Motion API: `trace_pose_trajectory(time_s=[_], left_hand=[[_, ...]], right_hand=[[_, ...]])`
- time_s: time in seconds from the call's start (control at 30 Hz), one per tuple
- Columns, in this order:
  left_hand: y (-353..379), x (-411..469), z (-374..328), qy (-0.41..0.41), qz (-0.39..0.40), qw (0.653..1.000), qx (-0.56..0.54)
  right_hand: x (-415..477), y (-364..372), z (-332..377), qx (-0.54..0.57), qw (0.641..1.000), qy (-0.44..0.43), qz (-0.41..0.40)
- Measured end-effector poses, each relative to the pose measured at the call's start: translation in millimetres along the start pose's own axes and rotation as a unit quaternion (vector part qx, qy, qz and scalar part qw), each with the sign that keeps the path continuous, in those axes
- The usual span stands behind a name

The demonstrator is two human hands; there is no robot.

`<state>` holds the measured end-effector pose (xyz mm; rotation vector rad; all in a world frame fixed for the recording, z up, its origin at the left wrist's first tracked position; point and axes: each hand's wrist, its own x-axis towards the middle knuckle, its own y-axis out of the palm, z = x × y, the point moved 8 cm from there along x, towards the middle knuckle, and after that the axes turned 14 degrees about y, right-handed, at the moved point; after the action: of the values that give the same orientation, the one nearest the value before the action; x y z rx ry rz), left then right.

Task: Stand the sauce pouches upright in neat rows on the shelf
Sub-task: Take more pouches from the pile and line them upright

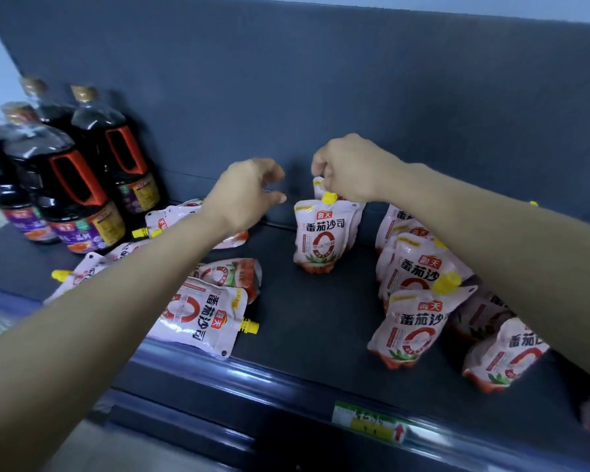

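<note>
The right hand (pixel 349 168) pinches the top of a standing pouch (pixel 322 233) on the shelf (pixel 314 321). The left hand (pixel 249 192) hovers loose, holding nothing. Next, I think, grab a flat pouch (pixel 198 318).

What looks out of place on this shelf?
On the left, pouches lie flat, like the front pouch with its cap sideways. The right pouches lean in a heap. Only the middle pouches, one pinched by the right hand, stand upright.

Right hand (pixel 351 168) pinches the top of the upright pouch (pixel 318 186); left hand (pixel 242 195) hovers just left of it, fingers loosely curled.
</note>
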<state>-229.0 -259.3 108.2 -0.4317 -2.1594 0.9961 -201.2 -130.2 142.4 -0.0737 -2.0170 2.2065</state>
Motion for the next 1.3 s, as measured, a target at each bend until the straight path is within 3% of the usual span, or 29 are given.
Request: trace_pose_trajectory(time_s=[0.2,0.37,0.47,0.67,0.93,1.3], left_hand=[[-56,-50,5,-0.049,-0.070,0.994,0.073],[-72,-110,21,-0.132,-0.062,0.984,0.101],[-71,-171,60,-0.245,-0.039,0.962,0.113],[-35,-156,109,-0.228,0.093,0.966,0.077],[8,-144,112,-0.173,0.232,0.952,0.100],[24,-142,108,-0.121,0.305,0.940,0.089]], right_hand=[[-5,14,66,-0.018,0.995,-0.100,0.023],[-12,42,122,-0.031,0.982,-0.182,0.042],[-21,97,182,-0.043,0.958,-0.251,0.129],[17,133,178,-0.089,0.961,-0.187,0.182],[31,161,154,-0.081,0.955,-0.156,0.238],[25,189,159,-0.014,0.941,-0.089,0.325]])
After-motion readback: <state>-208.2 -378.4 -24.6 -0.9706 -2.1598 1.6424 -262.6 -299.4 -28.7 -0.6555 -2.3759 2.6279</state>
